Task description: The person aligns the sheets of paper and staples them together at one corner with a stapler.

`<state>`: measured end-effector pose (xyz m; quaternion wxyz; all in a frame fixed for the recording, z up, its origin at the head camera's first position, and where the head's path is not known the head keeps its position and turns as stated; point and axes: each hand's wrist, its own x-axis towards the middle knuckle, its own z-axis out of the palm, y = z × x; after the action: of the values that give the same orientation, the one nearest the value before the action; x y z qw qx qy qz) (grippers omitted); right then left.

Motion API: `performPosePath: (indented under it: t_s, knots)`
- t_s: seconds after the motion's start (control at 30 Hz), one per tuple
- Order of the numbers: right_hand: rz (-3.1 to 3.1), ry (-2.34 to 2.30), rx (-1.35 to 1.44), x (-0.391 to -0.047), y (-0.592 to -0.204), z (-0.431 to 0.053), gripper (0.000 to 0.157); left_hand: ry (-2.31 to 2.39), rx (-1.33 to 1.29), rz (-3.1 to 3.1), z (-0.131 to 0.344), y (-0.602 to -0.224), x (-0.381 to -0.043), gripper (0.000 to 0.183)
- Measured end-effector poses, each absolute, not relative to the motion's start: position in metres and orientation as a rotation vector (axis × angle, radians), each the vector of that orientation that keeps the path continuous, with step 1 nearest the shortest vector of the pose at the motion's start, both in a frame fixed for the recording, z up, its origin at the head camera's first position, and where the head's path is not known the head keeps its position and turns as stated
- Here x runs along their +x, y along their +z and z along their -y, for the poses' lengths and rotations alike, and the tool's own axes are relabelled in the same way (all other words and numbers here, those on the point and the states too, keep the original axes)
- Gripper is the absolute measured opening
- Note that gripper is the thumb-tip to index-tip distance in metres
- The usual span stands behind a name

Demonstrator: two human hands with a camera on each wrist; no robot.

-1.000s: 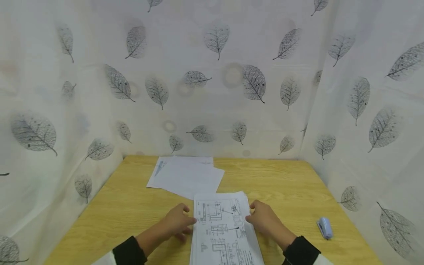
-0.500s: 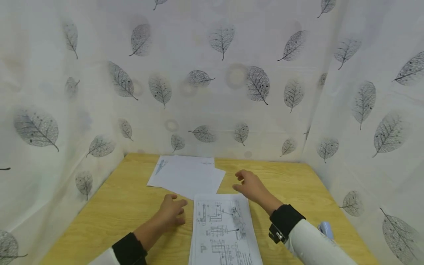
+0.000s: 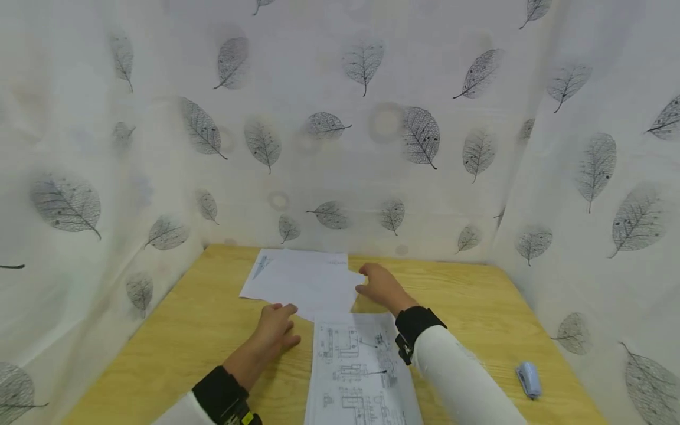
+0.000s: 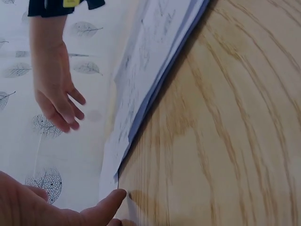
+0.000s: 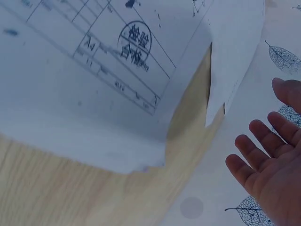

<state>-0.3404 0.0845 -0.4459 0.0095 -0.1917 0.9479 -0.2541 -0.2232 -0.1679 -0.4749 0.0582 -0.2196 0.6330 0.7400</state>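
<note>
A stack of paper sheets with printed technical drawings [image 3: 353, 378] lies at the table's near middle. Beyond it are loose, mostly blank white sheets [image 3: 305, 283], overlapping at angles. My right hand [image 3: 383, 287] is at the right corner of these loose sheets, fingers spread in the right wrist view and nothing held. My left hand [image 3: 273, 330] hovers left of the stack, fingertips close to the loose sheets' near edge, also holding nothing. In the left wrist view, the stack [image 4: 150, 56] shows slightly uneven sheet edges. A round stamp [image 5: 135, 42] marks the top drawing in the right wrist view.
A small light-blue stapler [image 3: 529, 379] lies on the wooden table [image 3: 457, 330] at the right. White curtains with a leaf print [image 3: 340, 147] enclose the table at the back and both sides.
My right hand has left the stack's right edge and moved forward and left to the loose sheets. My left hand has drawn off the stack's left edge and shifted slightly forward.
</note>
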Motion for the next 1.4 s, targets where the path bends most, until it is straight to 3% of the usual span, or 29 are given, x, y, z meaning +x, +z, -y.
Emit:
performPosePath:
  t_s: [0.37,0.9,1.17,1.4]
  knots:
    - [-2.906,-0.575,-0.567,-0.338,-0.479,-0.071,0.045,2.412,-0.647,-1.698,0.152,-0.473,-0.242,0.076]
    - [-2.917,-0.563,-0.594,-0.336,-0.485,-0.057,0.043,2.460,-0.815,-1.596,0.159,-0.476,-0.261,0.073]
    - [-2.948,-0.508,-0.625,-0.335,-0.487,-0.050,0.040,2.611,-0.721,-1.570,0.154,-0.482,-0.262,0.054]
    - [-2.957,-0.504,-0.636,-0.337,-0.489,-0.043,0.036,2.612,-0.730,-1.605,0.155,-0.488,-0.268,0.052]
